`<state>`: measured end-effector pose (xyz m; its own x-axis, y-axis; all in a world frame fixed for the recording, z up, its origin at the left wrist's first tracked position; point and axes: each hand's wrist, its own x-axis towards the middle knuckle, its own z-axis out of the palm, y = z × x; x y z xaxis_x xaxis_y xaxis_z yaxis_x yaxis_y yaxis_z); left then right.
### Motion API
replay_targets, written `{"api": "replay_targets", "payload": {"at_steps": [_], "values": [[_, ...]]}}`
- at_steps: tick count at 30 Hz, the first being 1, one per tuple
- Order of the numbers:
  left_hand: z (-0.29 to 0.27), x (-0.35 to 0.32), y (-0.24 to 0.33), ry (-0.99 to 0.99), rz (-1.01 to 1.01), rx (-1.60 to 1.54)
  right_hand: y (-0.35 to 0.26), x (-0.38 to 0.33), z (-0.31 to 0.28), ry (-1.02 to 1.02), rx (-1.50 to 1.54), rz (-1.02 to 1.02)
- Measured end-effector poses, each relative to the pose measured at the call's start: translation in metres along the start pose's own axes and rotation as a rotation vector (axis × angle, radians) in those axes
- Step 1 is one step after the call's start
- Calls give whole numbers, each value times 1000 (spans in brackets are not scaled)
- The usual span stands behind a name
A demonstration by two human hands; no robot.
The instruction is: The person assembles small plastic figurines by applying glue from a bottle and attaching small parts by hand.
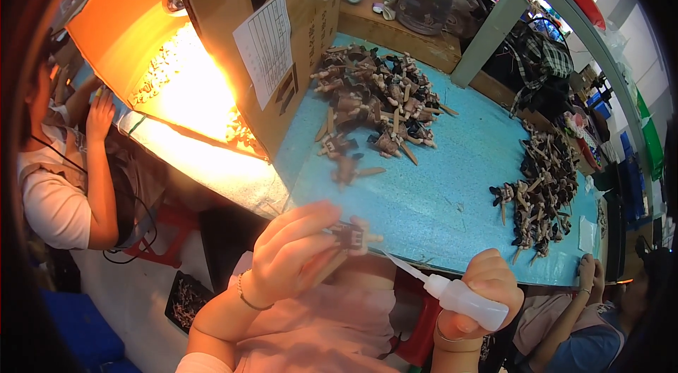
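My left hand (296, 249) is closed on a small brown figurine (349, 237), held just off the near edge of the table; its outline is slightly blurred. In my right hand (487, 288) is a white squeeze bottle (462, 300), with the fingers wrapped around it. The bottle's thin nozzle tip points up and left toward the figurine, and a small gap seems to lie between them. On the blue tabletop ahead lies a pile of similar figurines (374, 98) with tan stick-like parts. One loose figurine (346, 170) sits nearest my left hand.
A second figurine pile (544, 189) lies at the table's right. A large cardboard box (261, 41) stands at left, beside a brightly lit orange bin (127, 20). Co-workers sit at both sides. A metal post (501, 20) rises at the back, near a wooden box (402, 31).
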<state>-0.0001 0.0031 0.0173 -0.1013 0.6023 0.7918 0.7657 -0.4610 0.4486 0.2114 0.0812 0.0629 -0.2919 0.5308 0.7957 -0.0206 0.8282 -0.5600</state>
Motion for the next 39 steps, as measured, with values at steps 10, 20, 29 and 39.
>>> {"api": "replay_targets", "payload": {"at_steps": [10,20,29,39], "values": [[0,1,1,5,-4,9,-5,1,0,-24,-46,21],[4,0,-3,66,16,-22,-7,1,-3,-30,-24,20],[0,-6,-1,-8,-131,-192,-11,0,2,53,45,71],[3,-16,-5,-12,-211,-398,-8,0,-3,-6,128,52]]}}
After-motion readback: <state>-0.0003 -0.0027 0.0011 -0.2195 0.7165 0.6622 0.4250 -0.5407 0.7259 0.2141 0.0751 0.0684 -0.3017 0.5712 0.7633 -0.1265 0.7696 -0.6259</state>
